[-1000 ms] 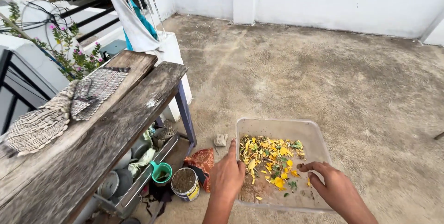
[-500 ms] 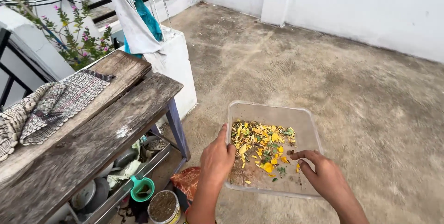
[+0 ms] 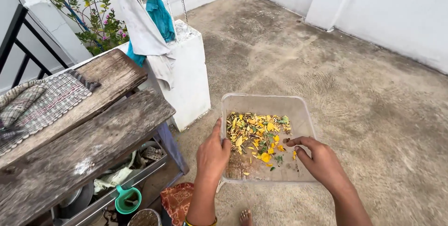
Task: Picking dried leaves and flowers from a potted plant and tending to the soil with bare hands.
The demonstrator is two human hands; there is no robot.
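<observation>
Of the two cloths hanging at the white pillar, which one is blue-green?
It is the teal cloth, the smaller one hanging higher, just behind and to the right of the long pale grey cloth that drapes down over the white pillar.

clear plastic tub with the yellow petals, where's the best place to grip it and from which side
Grip the clear plastic tub by its two side rims, coming from the near edge. It is wide, shallow and held level, so one hand per side probably keeps the loose petals in. The left hand clasps the left rim; the right hand is at the right one.
</observation>
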